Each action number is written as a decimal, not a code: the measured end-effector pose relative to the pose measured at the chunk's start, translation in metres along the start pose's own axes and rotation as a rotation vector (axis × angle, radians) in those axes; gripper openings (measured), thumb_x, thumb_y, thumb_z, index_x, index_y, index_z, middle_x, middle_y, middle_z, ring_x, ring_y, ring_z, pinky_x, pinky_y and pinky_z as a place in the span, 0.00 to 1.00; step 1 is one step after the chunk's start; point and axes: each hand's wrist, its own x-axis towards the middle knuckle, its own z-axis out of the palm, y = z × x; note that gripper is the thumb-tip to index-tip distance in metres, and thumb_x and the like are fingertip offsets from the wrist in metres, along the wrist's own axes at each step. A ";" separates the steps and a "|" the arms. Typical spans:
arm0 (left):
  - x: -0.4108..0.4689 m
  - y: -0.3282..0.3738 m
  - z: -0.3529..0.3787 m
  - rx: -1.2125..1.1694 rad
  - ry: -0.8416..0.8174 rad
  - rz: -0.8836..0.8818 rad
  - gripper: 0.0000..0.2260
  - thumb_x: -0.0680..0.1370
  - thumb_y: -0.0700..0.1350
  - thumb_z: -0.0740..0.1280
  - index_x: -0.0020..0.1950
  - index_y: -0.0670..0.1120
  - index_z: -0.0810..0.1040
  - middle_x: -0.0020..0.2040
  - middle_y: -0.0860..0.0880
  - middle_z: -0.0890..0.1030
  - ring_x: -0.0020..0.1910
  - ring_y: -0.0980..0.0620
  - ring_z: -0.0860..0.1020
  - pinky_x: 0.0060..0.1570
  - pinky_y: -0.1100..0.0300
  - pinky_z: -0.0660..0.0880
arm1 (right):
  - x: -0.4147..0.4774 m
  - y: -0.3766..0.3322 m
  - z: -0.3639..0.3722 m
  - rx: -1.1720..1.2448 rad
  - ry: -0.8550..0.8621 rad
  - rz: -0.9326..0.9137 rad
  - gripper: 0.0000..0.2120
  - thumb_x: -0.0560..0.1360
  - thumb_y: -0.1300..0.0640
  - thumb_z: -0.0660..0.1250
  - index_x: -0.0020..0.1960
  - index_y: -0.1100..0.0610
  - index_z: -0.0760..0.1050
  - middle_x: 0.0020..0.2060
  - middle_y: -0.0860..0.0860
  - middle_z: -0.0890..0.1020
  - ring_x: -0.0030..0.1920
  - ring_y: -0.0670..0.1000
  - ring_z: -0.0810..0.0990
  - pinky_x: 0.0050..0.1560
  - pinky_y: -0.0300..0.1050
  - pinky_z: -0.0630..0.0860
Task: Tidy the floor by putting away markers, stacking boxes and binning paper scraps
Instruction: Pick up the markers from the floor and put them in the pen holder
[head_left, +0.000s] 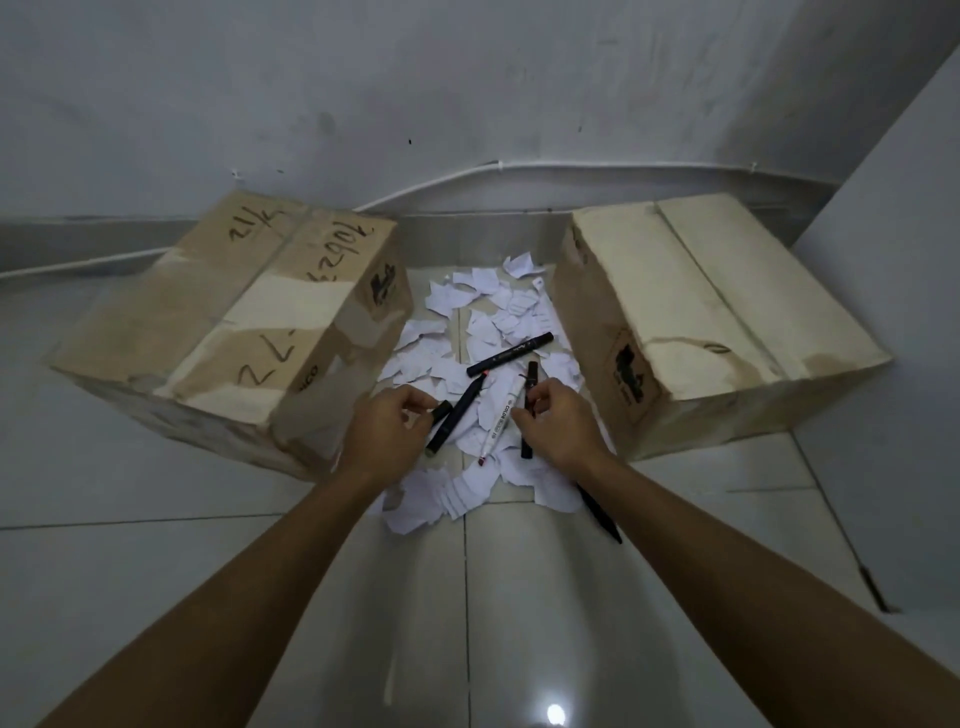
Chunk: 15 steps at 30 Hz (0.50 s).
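Several markers lie on a heap of torn white paper scraps (483, 322) on the tiled floor between two cardboard boxes. My left hand (384, 423) pinches a small black marker cap (441, 410), next to a black marker (457, 413) with an orange tip. My right hand (556, 421) has curled fingers around a thin dark marker (530, 395) that stands upright. A white marker (498, 415) lies between my hands. A longer black marker (509, 354) lies farther back. Another black pen (600, 514) lies partly under my right forearm.
The left cardboard box (223, 322) has handwriting on top. The right cardboard box (711, 312) sits near a white wall corner (883, 260). A white cable (571, 169) runs along the back wall. Grey floor tiles (156, 545) spread around.
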 end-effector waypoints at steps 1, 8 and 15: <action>-0.002 -0.003 0.006 0.035 0.015 -0.005 0.04 0.76 0.43 0.69 0.50 0.49 0.82 0.48 0.51 0.82 0.44 0.56 0.78 0.39 0.63 0.72 | -0.002 0.002 0.005 -0.059 0.000 -0.001 0.14 0.74 0.51 0.71 0.54 0.57 0.73 0.49 0.54 0.77 0.53 0.56 0.78 0.48 0.45 0.73; -0.011 -0.004 0.036 0.176 0.067 -0.079 0.16 0.76 0.52 0.70 0.62 0.47 0.76 0.58 0.45 0.78 0.57 0.43 0.76 0.55 0.45 0.75 | 0.008 -0.006 0.021 -0.142 0.031 0.072 0.35 0.73 0.46 0.72 0.71 0.61 0.62 0.66 0.60 0.70 0.67 0.61 0.69 0.63 0.52 0.70; -0.007 -0.004 0.048 0.217 0.099 -0.048 0.17 0.76 0.54 0.70 0.61 0.48 0.76 0.57 0.47 0.80 0.56 0.45 0.77 0.53 0.45 0.75 | 0.019 -0.006 0.038 -0.132 0.036 0.160 0.40 0.71 0.49 0.75 0.73 0.61 0.57 0.68 0.62 0.67 0.67 0.61 0.70 0.64 0.52 0.70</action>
